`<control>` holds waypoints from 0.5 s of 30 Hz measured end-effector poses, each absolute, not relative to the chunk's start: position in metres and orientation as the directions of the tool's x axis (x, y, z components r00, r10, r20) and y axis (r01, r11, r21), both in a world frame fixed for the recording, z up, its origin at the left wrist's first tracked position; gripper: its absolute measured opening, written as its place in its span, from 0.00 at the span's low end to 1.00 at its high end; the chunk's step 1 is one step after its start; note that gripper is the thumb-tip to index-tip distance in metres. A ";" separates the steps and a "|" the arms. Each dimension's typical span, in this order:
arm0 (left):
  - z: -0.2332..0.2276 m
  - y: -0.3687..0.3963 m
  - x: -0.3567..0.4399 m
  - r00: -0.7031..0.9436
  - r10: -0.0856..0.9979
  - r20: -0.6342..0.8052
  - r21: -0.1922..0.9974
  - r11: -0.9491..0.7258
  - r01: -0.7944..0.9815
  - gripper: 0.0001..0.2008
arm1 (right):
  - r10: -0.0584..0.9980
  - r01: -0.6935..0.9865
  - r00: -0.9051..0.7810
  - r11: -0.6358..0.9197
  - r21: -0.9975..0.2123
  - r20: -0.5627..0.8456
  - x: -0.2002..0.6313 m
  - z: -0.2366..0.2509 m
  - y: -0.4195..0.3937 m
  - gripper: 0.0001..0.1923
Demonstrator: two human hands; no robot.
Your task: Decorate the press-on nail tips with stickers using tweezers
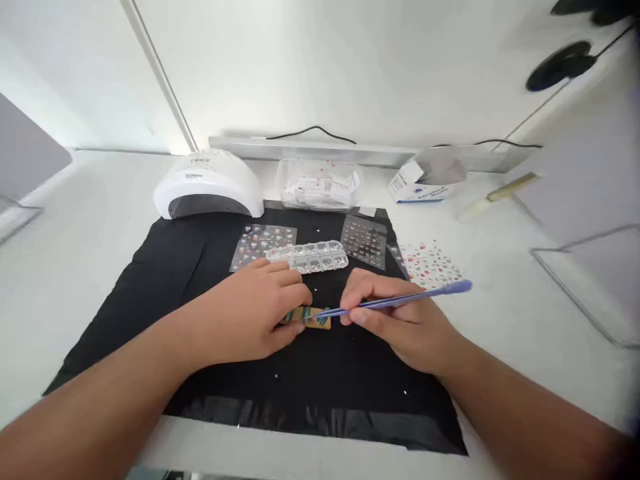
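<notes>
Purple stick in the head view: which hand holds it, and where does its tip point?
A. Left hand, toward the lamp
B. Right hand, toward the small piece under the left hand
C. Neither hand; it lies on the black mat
B: the right hand grips the purple stick, tip at the small piece the left hand pins down.

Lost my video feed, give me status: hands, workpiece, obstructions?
Left hand pinning small card on black mat. Right hand gripping purple stick, tip at card. Clear compartment box just behind.
</notes>
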State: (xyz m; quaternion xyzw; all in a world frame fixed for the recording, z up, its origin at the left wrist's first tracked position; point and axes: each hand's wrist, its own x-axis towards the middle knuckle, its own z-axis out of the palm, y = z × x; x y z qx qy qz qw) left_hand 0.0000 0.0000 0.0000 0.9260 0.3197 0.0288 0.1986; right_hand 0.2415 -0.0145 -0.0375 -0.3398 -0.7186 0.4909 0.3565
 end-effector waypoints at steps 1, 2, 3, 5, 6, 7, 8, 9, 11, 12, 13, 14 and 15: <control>0.001 -0.001 0.000 0.794 0.604 -0.071 0.386 -0.717 0.580 0.07 | 0.838 0.124 -0.515 0.281 -0.952 0.181 0.242 -0.038 -0.015 0.06; 0.002 -0.002 0.000 0.794 0.604 -0.069 0.386 -0.717 0.580 0.07 | 0.839 0.106 -0.513 0.271 -0.957 0.181 0.242 -0.038 -0.015 0.06; 0.002 -0.003 -0.001 0.794 0.605 -0.068 0.386 -0.718 0.580 0.07 | 0.842 0.085 -0.509 0.257 -0.963 0.180 0.241 -0.038 -0.015 0.06; 0.002 -0.003 -0.001 0.793 0.606 -0.065 0.386 -0.718 0.580 0.07 | 0.852 0.025 -0.495 0.210 -0.977 0.170 0.241 -0.038 -0.015 0.07; 0.001 -0.003 -0.001 0.794 0.605 -0.064 0.387 -0.718 0.578 0.07 | 0.859 -0.009 -0.485 0.181 -0.984 0.162 0.240 -0.039 -0.015 0.07; 0.001 -0.002 -0.001 0.794 0.604 -0.063 0.387 -0.719 0.578 0.07 | 0.867 -0.041 -0.474 0.157 -0.987 0.157 0.240 -0.039 -0.014 0.08; 0.000 -0.002 -0.001 0.795 0.604 -0.063 0.387 -0.719 0.577 0.07 | 0.874 -0.066 -0.461 0.141 -0.988 0.156 0.239 -0.040 -0.014 0.08; 0.000 -0.001 -0.001 0.795 0.603 -0.065 0.385 -0.720 0.577 0.07 | 0.880 -0.085 -0.448 0.134 -0.987 0.158 0.239 -0.042 -0.014 0.09; -0.001 -0.001 -0.001 0.794 0.604 -0.067 0.377 -0.721 0.581 0.08 | 0.889 -0.109 -0.425 0.134 -0.985 0.168 0.237 -0.044 -0.014 0.10; -0.001 -0.001 0.000 0.793 0.605 -0.068 0.372 -0.722 0.583 0.08 | 0.894 -0.122 -0.413 0.133 -0.984 0.172 0.236 -0.044 -0.013 0.10; -0.001 -0.002 0.000 0.792 0.606 -0.069 0.365 -0.724 0.586 0.09 | 0.899 -0.135 -0.402 0.132 -0.982 0.176 0.235 -0.043 -0.013 0.11; 0.000 -0.002 -0.001 0.792 0.606 -0.068 0.359 -0.726 0.587 0.09 | 0.902 -0.148 -0.394 0.130 -0.981 0.178 0.234 -0.042 -0.011 0.11; 0.000 -0.003 -0.001 0.793 0.605 -0.067 0.354 -0.729 0.586 0.10 | 0.902 -0.157 -0.393 0.126 -0.979 0.180 0.233 -0.039 -0.009 0.12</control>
